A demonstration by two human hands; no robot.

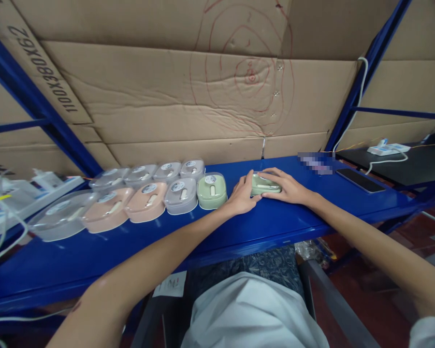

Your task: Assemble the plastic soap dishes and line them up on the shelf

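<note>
A small green lidded box (264, 185) with a clear top rests on the blue shelf between my two hands. My left hand (244, 193) is pressed along its left side, thumb near the front corner. Over the top and right side curls my right hand (284, 186), with fingers across the lid. Just left of my left hand stands a second green lidded box (212, 191), with a round label and a pale clip on its clear lid. Part of the held box is hidden by my fingers.
Grey lidded boxes (181, 195) and pink ones (145, 202) stand in two rows to the left. A phone (360, 180) lies at the right. Power strips (388, 149) with white cables flank the blue shelf (261, 222). Cardboard (148, 87) walls the back.
</note>
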